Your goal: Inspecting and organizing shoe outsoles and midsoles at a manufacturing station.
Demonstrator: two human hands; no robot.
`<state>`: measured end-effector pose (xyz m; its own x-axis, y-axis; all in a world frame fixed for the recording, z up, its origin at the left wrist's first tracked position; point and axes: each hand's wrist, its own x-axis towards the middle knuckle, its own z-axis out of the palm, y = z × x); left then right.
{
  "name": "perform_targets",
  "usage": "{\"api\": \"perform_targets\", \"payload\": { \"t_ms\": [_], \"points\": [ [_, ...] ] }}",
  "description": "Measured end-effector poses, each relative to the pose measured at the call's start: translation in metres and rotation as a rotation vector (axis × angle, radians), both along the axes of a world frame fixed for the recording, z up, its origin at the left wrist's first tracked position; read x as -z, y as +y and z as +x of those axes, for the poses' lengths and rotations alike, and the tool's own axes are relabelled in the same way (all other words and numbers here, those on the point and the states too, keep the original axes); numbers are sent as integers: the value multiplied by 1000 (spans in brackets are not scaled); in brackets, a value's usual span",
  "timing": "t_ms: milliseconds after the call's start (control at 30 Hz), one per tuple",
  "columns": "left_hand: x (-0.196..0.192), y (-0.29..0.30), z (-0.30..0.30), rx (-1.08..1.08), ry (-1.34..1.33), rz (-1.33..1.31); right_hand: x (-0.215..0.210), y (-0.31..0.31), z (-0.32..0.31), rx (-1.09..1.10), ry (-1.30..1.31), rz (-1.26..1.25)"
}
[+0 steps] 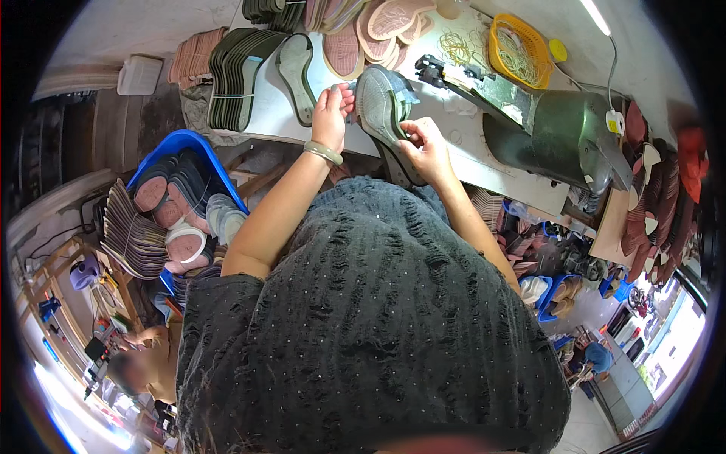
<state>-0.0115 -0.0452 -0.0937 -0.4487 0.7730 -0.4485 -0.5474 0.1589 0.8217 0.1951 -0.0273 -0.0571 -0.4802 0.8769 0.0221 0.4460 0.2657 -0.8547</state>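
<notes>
The left hand [331,113] is pinching the upper edge of a grey sole [380,106], fingers curled together over its rim, a pale bangle [323,152] sitting on the wrist. The right hand [427,147] is gripping the same sole lower down, thumb and fingers closing on its near edge. The sole is standing almost upright between the two hands, tilted, just above the near edge of the white table [469,155], with its tread side facing the camera.

Just left of the hands, a single dark sole [296,76] is lying flat on the table, and beside it a row of dark soles [231,76] is standing packed on edge. Pink soles [363,34] are lying piled at the far side of the table. To the right, a dark green machine [560,132] is resting on the table, with a yellow basket [518,49] behind it and loose rubber bands [455,47] lying near the basket.

Below the table on the left, a blue bin [178,144] is holding more soles, and a fanned stack of striped soles [128,234] is leaning beside it. The person's dark knitted top [370,325] is filling the lower middle of the view. Another person [144,367] is sitting at lower left.
</notes>
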Motion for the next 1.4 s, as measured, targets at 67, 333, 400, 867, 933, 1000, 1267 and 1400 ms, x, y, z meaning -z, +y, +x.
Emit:
{"api": "perform_targets", "payload": {
  "t_ms": [67,333,400,867,933,1000,1267,1400],
  "points": [
    [4,-3,6,29,-36,106,-11,-2,-7,34,-47,-111],
    [-22,42,-33,458,-175,266,-29,2,-17,-369,-80,386],
    [-19,50,-32,667,-47,219,-34,-4,-15,-337,-40,376],
    [-90,38,6,681,-64,187,-90,5,-23,-32,882,-831],
    [-87,35,6,674,-449,252,-88,5,-25,-64,851,-779],
    [-86,32,6,800,-755,511,-90,8,-29,-49,908,-795],
    [-121,-3,30,382,-180,371,-84,15,-32,87,986,-844],
    [-136,-19,30,178,256,279,-83,13,-40,108,1000,-774]
  ]
}}
